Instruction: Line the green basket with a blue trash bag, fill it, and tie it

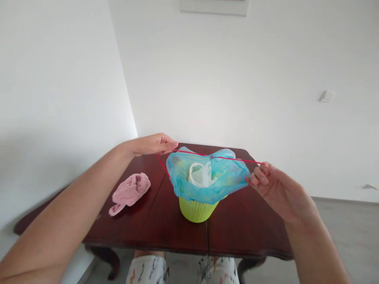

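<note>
Blue bag (219,177) sat at centre frame, lining a lime-green basket (196,211) that stood on the dark wooden worktop (245,228). The bag's mouth was gathered and puffed above the basket rim, its skirt draped over the rim on all sides. A white plastic bag (201,174) showed inside the opening.

A red drawstring (233,158) ran out of the bag's hem in both directions, pulled taut in a thin line across the top of the bag.

Left hand (152,144), left of centre frame, was level with the bag's top and just beside it. Its fingers (168,144) were closed narrow, pinching the left end of the drawstring; a second red strand dropped from the pinch down to the bag's left edge.

Right hand (274,185), right of centre and slightly lower, had its fingers (260,173) curled tight around the right end of the drawstring, close against the bag's right edge. Whether they also touched the blue film could not be told.

A crumpled pink cloth (130,191) lay on the worktop to the left of the basket, apart from it and from both hands.
</note>
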